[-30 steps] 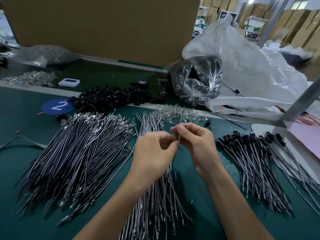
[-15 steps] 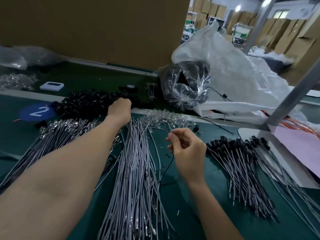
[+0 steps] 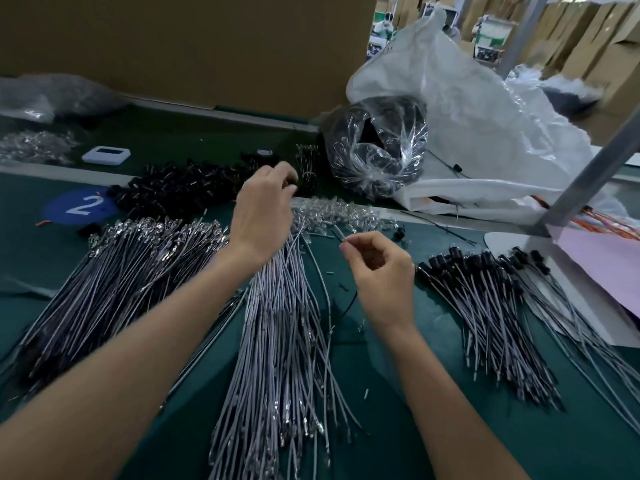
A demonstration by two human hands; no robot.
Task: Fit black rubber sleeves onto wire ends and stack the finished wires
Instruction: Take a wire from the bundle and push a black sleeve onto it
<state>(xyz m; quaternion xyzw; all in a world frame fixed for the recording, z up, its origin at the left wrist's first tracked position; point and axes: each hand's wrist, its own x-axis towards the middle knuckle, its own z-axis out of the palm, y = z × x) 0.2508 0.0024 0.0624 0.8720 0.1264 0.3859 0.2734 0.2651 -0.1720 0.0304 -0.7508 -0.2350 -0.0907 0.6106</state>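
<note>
My left hand [image 3: 261, 216] hovers at the right end of the pile of black rubber sleeves [image 3: 173, 188], its fingertips curled and pinching what looks like one dark sleeve. My right hand [image 3: 381, 275] pinches the tip of a single thin grey wire [image 3: 337, 233] above the middle bundle of bare grey wires [image 3: 277, 323]. A bigger bundle of wires with metal terminals [image 3: 114, 271] lies to the left. To the right, wires fitted with black sleeves [image 3: 485, 306] form a fanned stack.
Clear plastic pieces [image 3: 339, 216] are heaped behind the middle bundle. A clear bag of black parts [image 3: 377, 157] and a big white sack [image 3: 485, 116] stand at the back right. A metal post [image 3: 588, 168], a pink sheet [image 3: 606, 265], a white device [image 3: 105, 154] and a blue "2" sticker [image 3: 79, 206] ring the green table.
My left hand left the right hand, reached forward to the black sleeve pile and now lifts a little from it. The right hand stayed put, holding the wire.
</note>
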